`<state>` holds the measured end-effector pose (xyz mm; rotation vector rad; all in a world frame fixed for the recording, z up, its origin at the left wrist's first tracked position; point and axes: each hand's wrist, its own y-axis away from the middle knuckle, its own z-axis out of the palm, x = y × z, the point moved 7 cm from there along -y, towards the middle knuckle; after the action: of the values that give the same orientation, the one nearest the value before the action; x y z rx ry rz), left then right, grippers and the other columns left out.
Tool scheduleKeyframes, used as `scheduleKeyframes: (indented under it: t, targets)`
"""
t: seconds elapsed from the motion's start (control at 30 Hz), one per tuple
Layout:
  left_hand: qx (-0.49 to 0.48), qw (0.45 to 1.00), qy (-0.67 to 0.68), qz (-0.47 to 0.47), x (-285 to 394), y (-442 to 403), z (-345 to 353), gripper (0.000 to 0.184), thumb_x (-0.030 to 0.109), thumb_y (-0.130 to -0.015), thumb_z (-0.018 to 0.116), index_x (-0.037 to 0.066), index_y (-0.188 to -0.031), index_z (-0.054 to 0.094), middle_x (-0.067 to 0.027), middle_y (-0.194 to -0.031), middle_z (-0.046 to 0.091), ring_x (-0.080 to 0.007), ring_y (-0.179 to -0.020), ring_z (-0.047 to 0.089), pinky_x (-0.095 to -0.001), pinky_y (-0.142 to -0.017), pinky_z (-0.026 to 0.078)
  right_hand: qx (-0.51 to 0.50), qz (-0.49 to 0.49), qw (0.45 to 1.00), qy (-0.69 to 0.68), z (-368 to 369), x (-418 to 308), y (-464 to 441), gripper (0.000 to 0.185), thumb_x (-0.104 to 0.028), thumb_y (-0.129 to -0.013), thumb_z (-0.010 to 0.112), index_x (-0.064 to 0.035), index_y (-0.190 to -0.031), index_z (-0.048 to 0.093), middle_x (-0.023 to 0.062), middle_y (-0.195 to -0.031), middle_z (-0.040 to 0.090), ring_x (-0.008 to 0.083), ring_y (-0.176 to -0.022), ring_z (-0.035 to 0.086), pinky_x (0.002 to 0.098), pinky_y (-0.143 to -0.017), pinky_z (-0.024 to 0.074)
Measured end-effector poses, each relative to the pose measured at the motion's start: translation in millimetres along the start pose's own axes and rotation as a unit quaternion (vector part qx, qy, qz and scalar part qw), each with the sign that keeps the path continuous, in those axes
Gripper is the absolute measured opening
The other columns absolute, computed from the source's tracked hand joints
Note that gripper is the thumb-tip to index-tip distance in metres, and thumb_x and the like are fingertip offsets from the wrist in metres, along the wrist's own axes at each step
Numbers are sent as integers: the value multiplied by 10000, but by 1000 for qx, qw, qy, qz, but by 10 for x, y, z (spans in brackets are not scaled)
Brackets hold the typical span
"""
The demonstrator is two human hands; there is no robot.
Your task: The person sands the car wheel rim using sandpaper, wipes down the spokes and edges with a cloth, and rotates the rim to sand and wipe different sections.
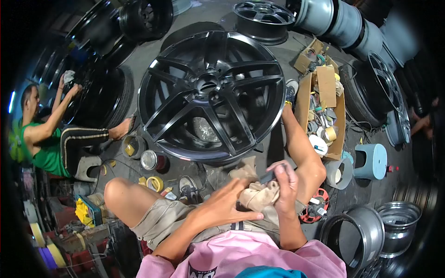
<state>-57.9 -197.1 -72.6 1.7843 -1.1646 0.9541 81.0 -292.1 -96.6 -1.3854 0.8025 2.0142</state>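
Observation:
In front of my lap I hold a crumpled beige rag [259, 196]. My left hand [227, 203] is closed round its left side, the thumb stretched along below. My right hand [285, 183] grips the rag's right side with curled fingers. A small dark grey flat piece [267, 177] shows beside the right fingers; its kind I cannot make out. Just beyond my hands a large black alloy wheel rim [223, 99] with paired spokes and a bright edge lies face up between my legs.
A cardboard box [303, 107] of tapes and tools stands right of my leg, near a light blue stool [371, 161]. Cans, including a lidded can [149, 160], and yellow tape [155, 184] lie left. Another person [46, 139] works at a wheel. More rims surround me.

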Motion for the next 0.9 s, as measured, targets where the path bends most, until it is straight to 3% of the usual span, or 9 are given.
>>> scheduleKeyframes:
  t: [0.13, 0.3, 0.37, 0.47, 0.63, 0.7, 0.8, 0.87, 0.9]
  targets:
    - [-121, 989, 58, -59, -615, -35, 547, 778, 347, -937, 774, 22, -1566, 452, -321, -1466, 568, -503, -1366, 552, -514, -1173, 432, -2, -65, 998, 10, 86, -249, 53, 321, -267, -1133, 534, -7, -973, 633, 35, -802, 626, 55, -638, 571, 214, -589, 449]
    - [141, 975, -17, 171, -363, 138, -28, 688, 183, -979, 666, -89, -1554, 404, -331, -1561, 488, -475, -1413, 524, -504, -1185, 422, -11, -133, 991, -15, 51, -398, 57, 306, -249, -1154, 528, 6, -1028, 643, 82, -877, 681, 115, -706, 654, 256, -645, 513]
    - [193, 970, -28, 148, -205, 123, -333, 652, 162, -968, 659, -48, -1539, 426, -306, -1529, 516, -414, -1393, 558, -480, -1159, 440, 98, -115, 988, -17, -181, -332, -55, 316, -218, -1155, 518, 30, -1015, 654, 110, -899, 702, 139, -688, 682, 274, -620, 520]
    - [110, 966, 208, 110, 125, 47, -577, 576, 132, -1003, 655, 16, -1532, 456, -151, -1439, 610, -227, -1381, 558, -377, -1173, 407, 164, -170, 959, 160, -216, -389, -179, 325, -164, -1141, 501, 80, -1150, 716, 132, -996, 757, 152, -726, 715, 275, -618, 526]
    - [188, 915, 348, 77, -223, -120, -165, 399, 22, -1057, 514, 48, -1455, 520, -86, -1351, 631, -152, -1260, 587, -321, -1112, 454, 19, -176, 944, 278, 471, -322, 146, 351, -176, -1112, 545, 79, -1296, 702, 143, -1181, 711, 254, -1142, 675, 396, -1043, 507]
    - [206, 818, 527, 108, -422, -60, -141, 381, 60, -1057, 531, 35, -1438, 529, -98, -1341, 639, -159, -1244, 608, -314, -1100, 478, -102, -256, 887, 370, 940, -311, 384, 367, -182, -1112, 523, 61, -1305, 718, 184, -1291, 659, 292, -1260, 616, 423, -1123, 448]
    - [249, 822, 503, 97, -661, 298, -237, 380, 184, -1087, 516, 25, -1432, 527, -117, -1328, 648, -173, -1231, 627, -315, -1089, 502, -159, -280, 874, 365, 1241, -43, 533, 368, -157, -1056, 571, 33, -1332, 723, 190, -1304, 656, 351, -1238, 603, 462, -1109, 449]
    - [285, 785, 547, 64, -910, 544, -250, 530, 466, -1137, 401, 29, -1412, 522, -139, -1317, 653, -201, -1228, 643, -347, -1074, 522, -202, -285, 861, 370, 1441, 192, 613, 356, -83, -972, 653, 18, -1302, 744, 191, -1287, 683, 368, -1221, 609, 488, -1087, 466]
    - [331, 824, 455, 65, -958, 699, -369, 554, 498, -1137, 388, 30, -1401, 524, -149, -1307, 653, -220, -1223, 648, -370, -1062, 535, -231, -280, 853, 375, 1535, 288, 643, 354, -43, -940, 678, 18, -1281, 751, 194, -1288, 689, 375, -1225, 616, 498, -1089, 468]
